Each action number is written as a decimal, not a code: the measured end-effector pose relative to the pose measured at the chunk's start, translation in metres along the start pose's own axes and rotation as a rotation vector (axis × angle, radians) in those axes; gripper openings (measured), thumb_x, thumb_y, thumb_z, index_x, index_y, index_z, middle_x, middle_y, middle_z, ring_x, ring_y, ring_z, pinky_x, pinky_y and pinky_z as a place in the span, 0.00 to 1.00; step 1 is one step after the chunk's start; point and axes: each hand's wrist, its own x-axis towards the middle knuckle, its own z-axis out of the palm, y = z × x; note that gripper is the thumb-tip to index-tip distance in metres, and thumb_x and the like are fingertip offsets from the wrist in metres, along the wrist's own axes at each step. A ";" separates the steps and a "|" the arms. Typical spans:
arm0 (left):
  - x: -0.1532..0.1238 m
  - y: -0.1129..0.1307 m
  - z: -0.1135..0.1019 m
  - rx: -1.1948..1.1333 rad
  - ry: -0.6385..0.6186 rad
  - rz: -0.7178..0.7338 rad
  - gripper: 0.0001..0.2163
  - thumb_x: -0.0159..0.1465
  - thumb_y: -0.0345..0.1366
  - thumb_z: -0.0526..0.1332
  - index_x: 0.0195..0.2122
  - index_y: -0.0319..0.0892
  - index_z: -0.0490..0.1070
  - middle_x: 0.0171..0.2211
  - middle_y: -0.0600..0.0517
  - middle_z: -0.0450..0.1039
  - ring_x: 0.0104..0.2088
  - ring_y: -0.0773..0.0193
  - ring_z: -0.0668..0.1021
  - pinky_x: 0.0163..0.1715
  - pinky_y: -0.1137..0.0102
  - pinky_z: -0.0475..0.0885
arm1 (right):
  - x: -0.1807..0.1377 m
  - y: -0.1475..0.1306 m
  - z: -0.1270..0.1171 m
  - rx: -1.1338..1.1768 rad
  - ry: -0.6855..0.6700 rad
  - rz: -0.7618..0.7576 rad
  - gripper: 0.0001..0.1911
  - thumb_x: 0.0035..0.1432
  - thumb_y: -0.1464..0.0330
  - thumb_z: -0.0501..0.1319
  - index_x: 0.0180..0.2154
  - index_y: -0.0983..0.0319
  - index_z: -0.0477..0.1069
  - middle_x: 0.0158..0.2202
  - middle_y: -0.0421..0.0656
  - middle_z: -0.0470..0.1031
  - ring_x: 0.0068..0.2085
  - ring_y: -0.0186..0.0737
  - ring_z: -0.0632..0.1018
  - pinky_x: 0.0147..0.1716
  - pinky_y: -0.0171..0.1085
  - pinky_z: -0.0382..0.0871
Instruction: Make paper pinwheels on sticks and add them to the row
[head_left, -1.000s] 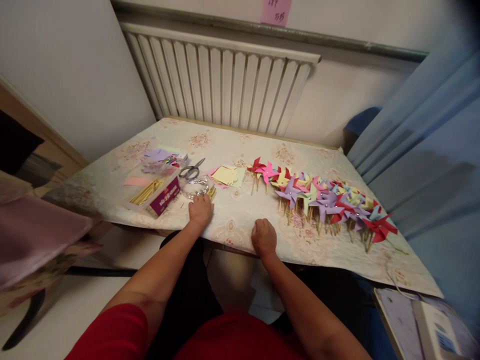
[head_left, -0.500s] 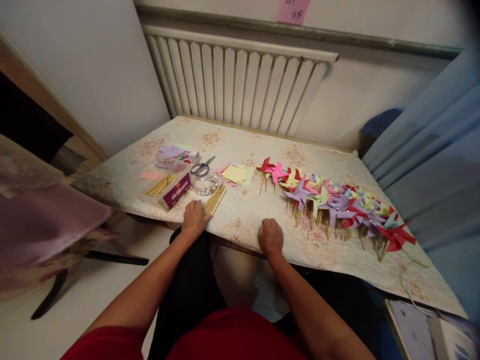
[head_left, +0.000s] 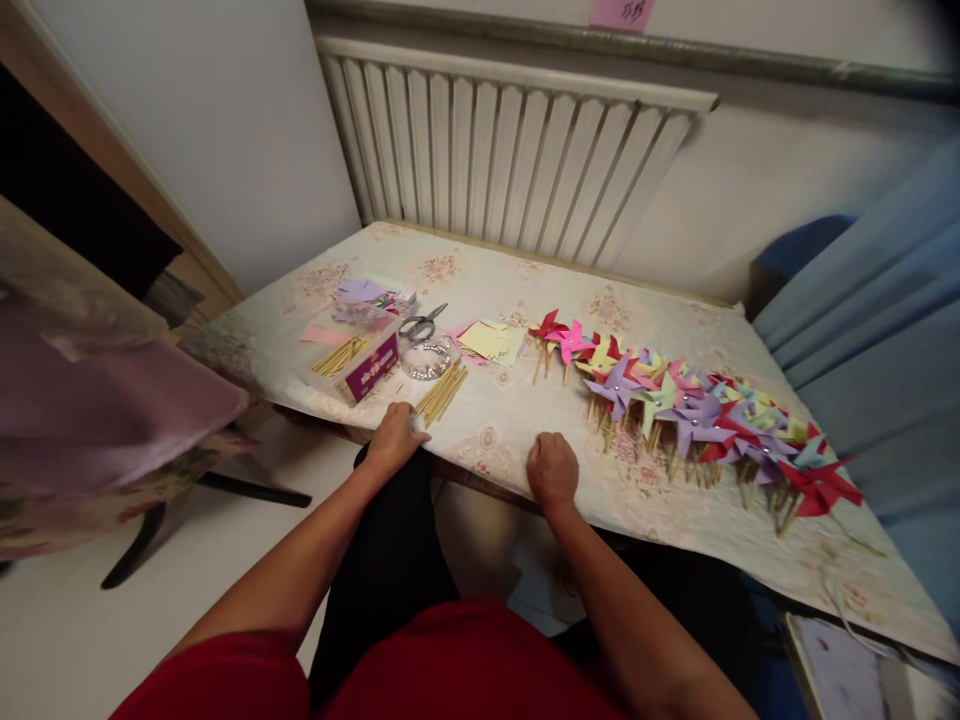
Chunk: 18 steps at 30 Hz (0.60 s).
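My left hand rests at the table's front edge, thumb out to the side and nothing visible in it. Just beyond its thumb lies a loose bunch of thin bamboo sticks. A closed fist is what my right hand makes on the same edge; no object shows in it. Behind the sticks are a clear round dish of small shiny pieces, scissors and a stack of cut paper. To the right of my fist, many paper pinwheels on sticks stand in a dense group.
A clear box with a purple label holds more sticks. Coloured paper pieces lie behind it. The flowered tablecloth reaches back to a white radiator. A blue curtain hangs right; a cloth-covered chair stands left.
The view has shifted, so the table items appear slightly further right. My left hand sits slightly farther from the sticks, which show more fully. My right fist stays at the edge.
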 end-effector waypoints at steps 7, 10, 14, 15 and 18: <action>0.000 -0.001 0.002 -0.051 -0.005 0.052 0.18 0.55 0.32 0.65 0.46 0.41 0.63 0.47 0.46 0.67 0.46 0.58 0.73 0.47 0.68 0.67 | 0.000 0.000 0.000 -0.001 0.018 -0.005 0.05 0.60 0.74 0.54 0.31 0.62 0.66 0.31 0.43 0.66 0.34 0.40 0.65 0.33 0.38 0.52; 0.001 -0.003 0.004 -0.094 0.003 0.077 0.17 0.55 0.31 0.65 0.45 0.41 0.63 0.43 0.47 0.69 0.44 0.58 0.73 0.44 0.68 0.67 | 0.000 0.000 0.000 -0.021 0.021 -0.009 0.05 0.60 0.73 0.55 0.30 0.62 0.66 0.31 0.43 0.66 0.34 0.39 0.65 0.33 0.38 0.52; 0.007 -0.005 0.007 -0.133 0.011 0.074 0.16 0.55 0.32 0.65 0.42 0.42 0.63 0.36 0.50 0.69 0.38 0.59 0.73 0.39 0.68 0.67 | -0.001 0.000 0.000 -0.039 0.026 -0.013 0.05 0.60 0.73 0.55 0.30 0.61 0.66 0.31 0.43 0.67 0.34 0.39 0.65 0.33 0.38 0.52; 0.009 -0.006 0.007 -0.142 0.011 0.071 0.16 0.55 0.32 0.65 0.42 0.42 0.62 0.35 0.51 0.69 0.37 0.60 0.73 0.38 0.68 0.66 | -0.001 0.000 0.000 -0.039 0.026 -0.013 0.05 0.60 0.73 0.55 0.30 0.62 0.66 0.31 0.43 0.67 0.34 0.39 0.65 0.33 0.38 0.52; 0.015 -0.007 0.009 -0.171 0.015 0.068 0.16 0.54 0.31 0.66 0.41 0.43 0.62 0.33 0.53 0.68 0.35 0.61 0.73 0.36 0.69 0.65 | 0.000 0.000 0.000 -0.033 0.023 -0.004 0.06 0.60 0.73 0.54 0.30 0.62 0.66 0.31 0.43 0.67 0.33 0.39 0.65 0.32 0.38 0.52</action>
